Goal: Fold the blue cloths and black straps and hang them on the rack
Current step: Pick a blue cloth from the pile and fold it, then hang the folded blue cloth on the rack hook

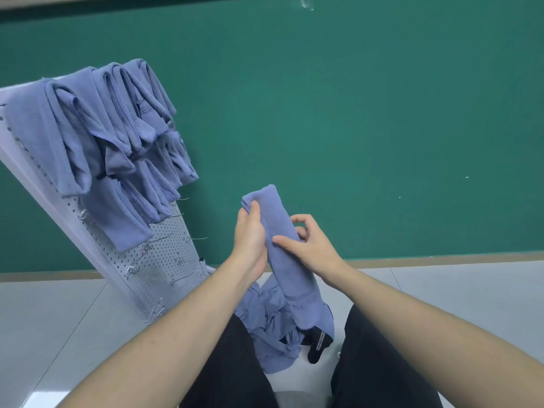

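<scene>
Several cloths hang on rack (164, 260); both hands (250, 240) (312, 245) closed on folded cloth (279, 231); pile (273, 322) and strap (319, 344) remain.

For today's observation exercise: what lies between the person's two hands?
In the head view, a folded blue cloth lies between the left hand and right hand, touching both.

We count one white pegboard rack (164, 260) carrying roughly seven folded blue cloths (73, 136), one more folded cloth (279, 231) between our two hands, one loose blue heap (270, 328), one black strap (319, 344).
</scene>
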